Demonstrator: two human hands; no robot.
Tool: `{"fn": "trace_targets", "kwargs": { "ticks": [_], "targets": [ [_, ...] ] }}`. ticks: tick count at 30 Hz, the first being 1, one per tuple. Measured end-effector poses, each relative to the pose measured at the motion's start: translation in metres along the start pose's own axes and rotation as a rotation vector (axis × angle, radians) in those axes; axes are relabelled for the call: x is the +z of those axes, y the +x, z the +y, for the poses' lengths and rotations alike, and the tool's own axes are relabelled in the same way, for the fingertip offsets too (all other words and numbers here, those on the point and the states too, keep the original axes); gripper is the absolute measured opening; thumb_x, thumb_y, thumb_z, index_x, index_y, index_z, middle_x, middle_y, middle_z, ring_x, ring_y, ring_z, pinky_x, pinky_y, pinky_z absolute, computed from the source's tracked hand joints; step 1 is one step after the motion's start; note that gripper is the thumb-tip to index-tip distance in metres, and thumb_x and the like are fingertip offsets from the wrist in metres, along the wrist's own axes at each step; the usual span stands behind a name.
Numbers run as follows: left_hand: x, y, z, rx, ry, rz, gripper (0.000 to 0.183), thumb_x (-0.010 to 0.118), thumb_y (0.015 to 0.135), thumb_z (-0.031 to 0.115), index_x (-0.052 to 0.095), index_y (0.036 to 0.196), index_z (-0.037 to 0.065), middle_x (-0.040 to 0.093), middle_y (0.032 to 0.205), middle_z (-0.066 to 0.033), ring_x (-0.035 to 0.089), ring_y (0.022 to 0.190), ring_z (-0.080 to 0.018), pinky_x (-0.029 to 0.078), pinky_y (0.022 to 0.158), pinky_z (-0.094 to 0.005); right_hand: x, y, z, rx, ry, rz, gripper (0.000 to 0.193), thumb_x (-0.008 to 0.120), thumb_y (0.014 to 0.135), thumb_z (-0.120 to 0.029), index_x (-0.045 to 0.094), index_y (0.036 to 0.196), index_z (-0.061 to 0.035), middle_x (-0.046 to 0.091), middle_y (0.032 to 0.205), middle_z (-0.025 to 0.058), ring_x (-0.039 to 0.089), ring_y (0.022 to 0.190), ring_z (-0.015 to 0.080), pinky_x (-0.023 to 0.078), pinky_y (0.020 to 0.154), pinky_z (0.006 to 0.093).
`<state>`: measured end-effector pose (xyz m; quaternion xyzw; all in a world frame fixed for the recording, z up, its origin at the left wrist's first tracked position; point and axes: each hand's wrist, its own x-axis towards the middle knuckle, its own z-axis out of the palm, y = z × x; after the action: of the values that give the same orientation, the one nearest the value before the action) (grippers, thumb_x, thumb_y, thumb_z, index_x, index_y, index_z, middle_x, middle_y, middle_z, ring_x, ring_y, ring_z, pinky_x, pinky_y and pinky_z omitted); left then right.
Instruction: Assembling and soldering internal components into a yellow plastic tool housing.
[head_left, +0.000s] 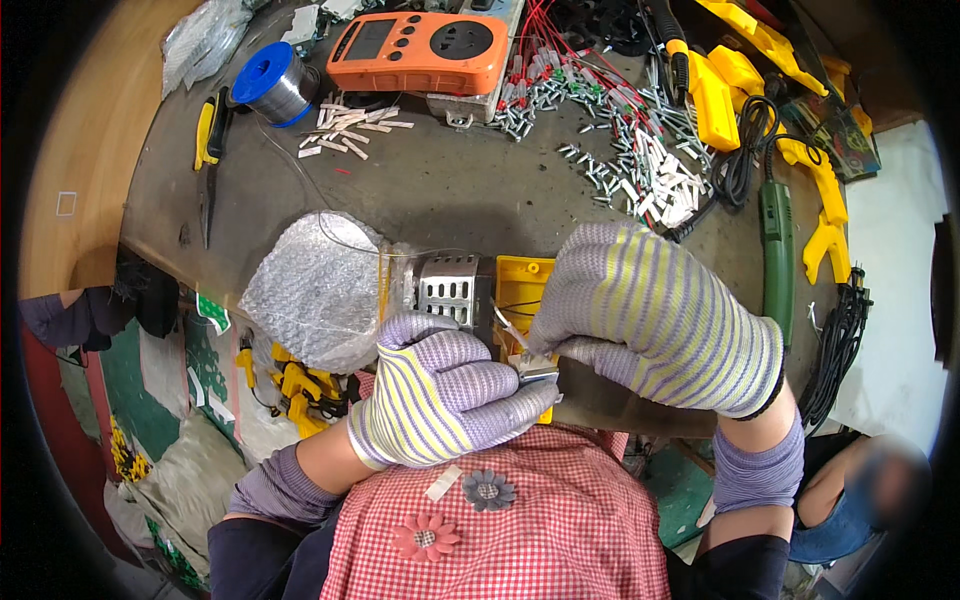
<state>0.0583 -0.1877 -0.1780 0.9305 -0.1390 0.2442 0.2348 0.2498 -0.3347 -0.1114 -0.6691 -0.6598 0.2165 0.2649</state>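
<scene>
Both my hands wear striped grey-and-yellow knit gloves. They meet over an open yellow plastic housing [525,272] with a perforated metal tube [450,287] at its left end. My left hand [445,400] is closed, its fingertips gripping a small silver part [537,369] at the housing's near end. From above, my right hand [650,325] pinches close against that part; what sits between its fingertips is hidden. A white sleeved wire [508,325] runs inside the housing toward the pinch. Bubble wrap [318,290] lies left of the tube.
At the back stands an orange meter [418,52], beside a solder spool [272,82] and pliers [208,150]. Loose screws [610,165] and white sleeves [665,185] lie back right. A green tool [777,250] and black cables [840,350] line the right edge. Another person [850,500] sits lower right.
</scene>
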Motion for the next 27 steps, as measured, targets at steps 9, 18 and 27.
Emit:
{"fn": "trace_targets", "kwargs": {
  "ticks": [9,18,27],
  "targets": [
    [0.002,-0.002,0.002,-0.025,-0.008,0.021,0.039,0.075,0.067,0.031,0.076,0.106,0.031,0.062,0.086,0.0136,0.058,0.077,-0.0107,0.039,0.077,-0.0370,0.004,0.005,0.001,0.069,0.015,-0.045,0.010,0.073,0.076,-0.015,0.070,0.085,-0.0104,0.066,0.086,0.0057,0.060,0.089,0.0297,0.047,0.083,0.0427],
    [0.000,-0.002,-0.001,0.005,-0.024,-0.028,0.038,0.075,0.067,0.031,0.075,0.105,0.029,0.062,0.083,0.0124,0.058,0.076,-0.0107,0.039,0.076,-0.0375,0.027,-0.006,-0.009,0.075,-0.109,0.119,0.011,0.073,0.073,-0.020,0.072,0.080,-0.0123,0.066,0.077,0.0067,0.064,0.085,0.0283,0.049,0.076,0.0414],
    [-0.045,0.030,-0.011,-0.178,-0.052,-0.074,0.029,0.077,0.067,0.031,0.073,0.089,0.012,0.060,0.095,-0.0067,0.056,0.090,-0.0278,0.044,0.085,-0.0458,0.063,-0.056,-0.054,0.187,-0.156,0.453,0.039,0.083,0.066,-0.027,0.072,0.102,-0.0153,0.053,0.079,-0.0004,0.058,0.080,0.0228,0.047,0.071,0.0381]
  ]
}}
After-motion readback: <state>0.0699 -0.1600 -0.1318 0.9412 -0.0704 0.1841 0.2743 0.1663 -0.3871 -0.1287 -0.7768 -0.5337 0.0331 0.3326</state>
